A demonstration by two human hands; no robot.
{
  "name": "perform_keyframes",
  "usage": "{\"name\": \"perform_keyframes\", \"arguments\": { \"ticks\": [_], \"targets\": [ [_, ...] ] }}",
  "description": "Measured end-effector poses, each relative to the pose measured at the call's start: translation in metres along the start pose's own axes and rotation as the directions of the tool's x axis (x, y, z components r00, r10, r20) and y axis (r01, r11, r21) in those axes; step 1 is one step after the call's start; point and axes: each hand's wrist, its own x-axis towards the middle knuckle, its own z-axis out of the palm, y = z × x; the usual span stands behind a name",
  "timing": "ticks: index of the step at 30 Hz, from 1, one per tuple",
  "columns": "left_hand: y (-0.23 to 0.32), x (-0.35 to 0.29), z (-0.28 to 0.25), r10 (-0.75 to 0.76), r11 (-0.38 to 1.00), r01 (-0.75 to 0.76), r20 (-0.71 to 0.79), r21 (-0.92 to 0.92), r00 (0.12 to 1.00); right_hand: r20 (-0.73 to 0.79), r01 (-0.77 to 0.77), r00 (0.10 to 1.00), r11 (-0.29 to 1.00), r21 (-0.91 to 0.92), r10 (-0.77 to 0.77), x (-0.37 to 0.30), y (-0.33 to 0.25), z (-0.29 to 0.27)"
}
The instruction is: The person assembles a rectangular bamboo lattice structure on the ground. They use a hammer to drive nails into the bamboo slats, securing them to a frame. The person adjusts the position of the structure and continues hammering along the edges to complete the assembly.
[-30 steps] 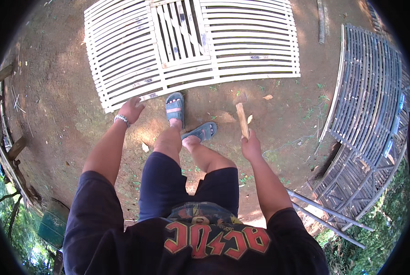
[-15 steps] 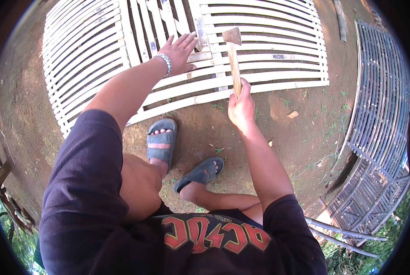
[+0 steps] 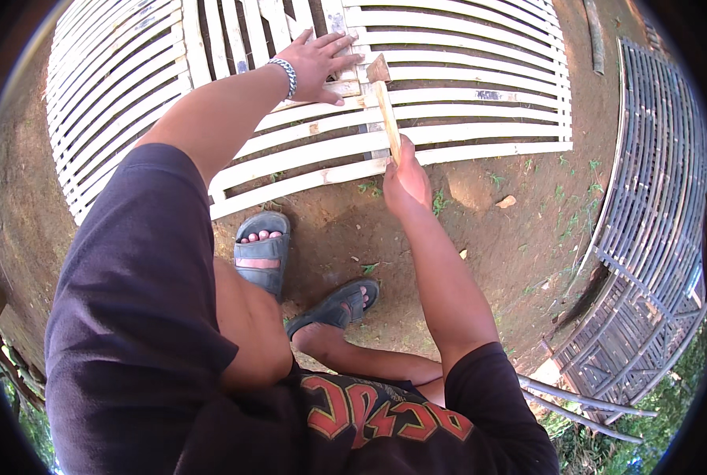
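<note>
A panel of pale bamboo slats [image 3: 306, 183] lies on the ground in front of me, its crosswise slats joined by lengthwise strips. My left hand [image 3: 318, 70] is spread over the middle of it, fingers apart, palm down near a strip joint; whether it presses on the slats I cannot tell. Gripped in my right hand [image 3: 409, 182] is a hatchet [image 3: 388, 115] with a light wooden handle. Its rusty brown head points away from me, over the panel just right of my left fingers. My right hand is at the panel's near edge.
My sandalled feet [image 3: 262, 252] stand on bare soil just short of the panel. A dark slatted structure [image 3: 654, 158] curves along the right side, with poles [image 3: 591, 400] jutting below it. One log [image 3: 595, 36] lies at the far right, and a dry leaf [image 3: 506, 202] is nearby.
My left hand has shifted to the right over the panel, toward the hatchet. The hatchet's head has moved slightly left and nearer to me, and its handle is turned more sideways.
</note>
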Motion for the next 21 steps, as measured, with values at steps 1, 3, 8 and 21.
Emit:
{"name": "perform_keyframes", "arguments": {
  "ticks": [1,3,8,21],
  "targets": [
    [0.000,0.002,0.000,0.001,1.000,-0.001,0.009,0.007,1.000,0.011,-0.014,1.000,1.000,-0.002,0.014,0.002,-0.001,-0.001],
    [0.002,0.004,-0.004,0.003,1.000,-0.003,0.027,0.020,1.000,-0.022,0.037,0.999,0.999,-0.009,-0.037,0.002,0.002,-0.006],
    [0.000,0.005,-0.001,-0.011,1.000,0.011,0.042,0.000,0.999,-0.283,0.315,0.925,0.929,0.193,-0.254,-0.004,0.002,-0.023],
    [0.000,0.006,-0.010,-0.037,0.999,0.038,0.090,-0.001,0.995,-0.196,0.342,0.920,0.940,-0.018,-0.338,0.021,0.017,-0.040]
  ]
}}
